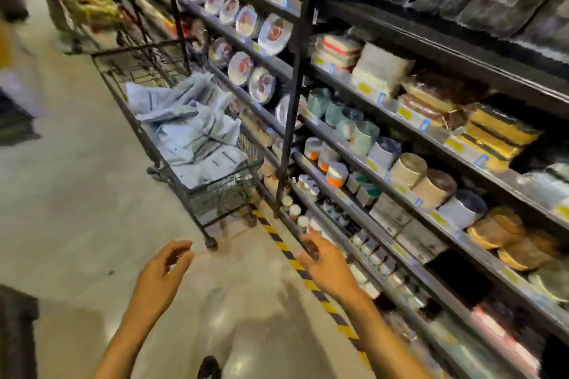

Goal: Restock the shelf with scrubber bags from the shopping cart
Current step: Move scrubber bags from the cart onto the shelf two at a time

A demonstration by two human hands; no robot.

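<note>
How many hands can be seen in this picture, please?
2. The left hand hangs over the floor, near the shopping cart; the right hand is beside the low row of small bottles.

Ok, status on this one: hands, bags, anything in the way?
Both open and empty: left grip, right grip, out over the floor. Pile of scrubber bags in the shopping cart ahead, untouched. Cart beside the shelf; nothing blocking seen.
</note>
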